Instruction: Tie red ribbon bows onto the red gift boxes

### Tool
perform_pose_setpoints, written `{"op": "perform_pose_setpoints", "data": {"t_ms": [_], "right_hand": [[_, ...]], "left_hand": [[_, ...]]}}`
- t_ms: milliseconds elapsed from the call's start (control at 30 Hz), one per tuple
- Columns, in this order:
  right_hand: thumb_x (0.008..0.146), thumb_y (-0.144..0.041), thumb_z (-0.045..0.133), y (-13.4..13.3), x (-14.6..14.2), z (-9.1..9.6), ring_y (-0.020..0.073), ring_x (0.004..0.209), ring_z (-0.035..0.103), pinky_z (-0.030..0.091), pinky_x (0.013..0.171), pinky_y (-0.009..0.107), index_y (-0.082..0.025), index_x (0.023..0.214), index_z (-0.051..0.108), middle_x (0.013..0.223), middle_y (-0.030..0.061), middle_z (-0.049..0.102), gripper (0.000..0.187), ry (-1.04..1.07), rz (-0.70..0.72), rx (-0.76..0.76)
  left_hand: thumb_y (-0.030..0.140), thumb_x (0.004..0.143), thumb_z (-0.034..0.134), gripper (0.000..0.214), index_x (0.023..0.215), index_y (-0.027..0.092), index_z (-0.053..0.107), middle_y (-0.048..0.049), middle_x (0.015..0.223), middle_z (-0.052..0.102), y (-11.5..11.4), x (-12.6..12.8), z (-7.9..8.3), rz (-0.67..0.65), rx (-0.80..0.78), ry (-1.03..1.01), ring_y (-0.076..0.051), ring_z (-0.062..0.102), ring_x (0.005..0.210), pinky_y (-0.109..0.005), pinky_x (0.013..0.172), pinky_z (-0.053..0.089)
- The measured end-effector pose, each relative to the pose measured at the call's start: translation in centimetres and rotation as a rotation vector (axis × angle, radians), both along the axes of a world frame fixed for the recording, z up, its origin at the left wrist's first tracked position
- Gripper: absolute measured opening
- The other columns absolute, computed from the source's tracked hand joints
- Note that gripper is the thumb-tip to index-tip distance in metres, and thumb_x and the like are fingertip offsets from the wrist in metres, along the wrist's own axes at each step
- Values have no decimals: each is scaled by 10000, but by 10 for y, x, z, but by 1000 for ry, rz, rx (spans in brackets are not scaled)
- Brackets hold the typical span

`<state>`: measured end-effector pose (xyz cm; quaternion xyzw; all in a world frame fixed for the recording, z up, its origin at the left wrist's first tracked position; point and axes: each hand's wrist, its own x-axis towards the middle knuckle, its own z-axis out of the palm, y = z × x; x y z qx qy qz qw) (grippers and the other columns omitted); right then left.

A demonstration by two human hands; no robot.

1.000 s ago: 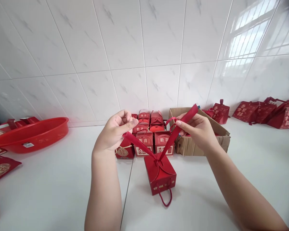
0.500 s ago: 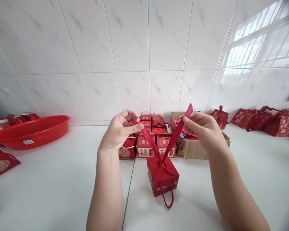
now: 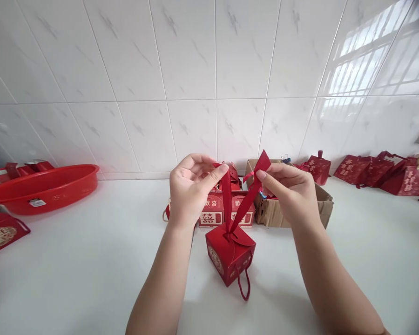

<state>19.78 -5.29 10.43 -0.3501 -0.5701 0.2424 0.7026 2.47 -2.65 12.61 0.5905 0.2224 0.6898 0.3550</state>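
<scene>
Ribbon (image 3: 226, 200) pinched on both sides above a red box (image 3: 225, 249)

The left hand (image 3: 192, 188) was clamped on one length of the ribbon, the thumb pressed toward the index finger with the ribbon between them. Its other fingers were curled in, and the back of the wrist faced the camera. The forearm rose steeply from the lower edge, leaning a little to the right.

The right hand (image 3: 293, 190) gripped the other length between thumb and index finger, and the ribbon's pointed end stuck up past the thumb. The remaining fingers were bent behind. That forearm slanted up and leftward from the lower right. The two hands were near each other at about one height, not touching, both raised well clear of the box.

The box stood on the desk (image 3: 108, 265) directly below the hands, one corner turned toward the camera, with a cord handle (image 3: 246, 291) hanging at its front. Both lengths of ribbon met at the middle of its folded top and spread apart in a narrow V. Behind it stood printed boxes (image 3: 210, 213), and beside those a carton (image 3: 291, 215).
</scene>
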Motion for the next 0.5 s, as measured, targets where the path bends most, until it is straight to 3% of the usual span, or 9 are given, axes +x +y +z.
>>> {"op": "perform_pose_setpoints", "data": {"t_ms": [100,167,233,333,433,500], "right_hand": [[748,-333,719,1,6,1,94,489,515,428,445,229,-203,766,628,604,-17,592,160,17,15,-9],[765,-331,704,1,15,2,93,498,530,440,468,228,-208,810,602,626,-21,594,166,10,87,-49],[784,-340,684,0,26,5,103,551,567,476,524,237,-210,863,594,672,-10,613,177,-19,146,-92],[810,-393,648,-3,42,8,98,568,553,469,527,219,-198,869,619,643,-5,580,207,-93,105,-143],[825,-436,620,-5,52,10,78,523,495,437,487,202,-183,840,645,604,-12,533,254,-211,25,-188],[830,-448,611,-5,52,10,81,537,502,443,498,201,-184,852,651,610,-10,536,268,-235,16,-184]], "left_hand": [[226,686,758,204,777,178,581,2,762,639,-2,-3,2,-56,-21,23,-125,647,736,-240,695,538],[235,705,735,215,831,191,567,9,777,617,-1,-12,3,-52,-38,97,-111,621,658,-235,624,521],[236,719,714,232,901,209,573,24,768,593,2,-24,3,62,-29,276,-67,524,523,-207,520,456],[241,734,679,205,928,225,619,22,735,588,9,-43,-2,290,2,725,-53,396,445,-199,442,357],[287,685,704,225,902,239,667,-32,868,629,16,-51,-9,363,-4,1088,-147,540,635,-232,496,394],[365,686,702,274,936,256,683,-58,1002,622,18,-45,-12,299,23,1192,-238,573,895,-270,619,446]]}}
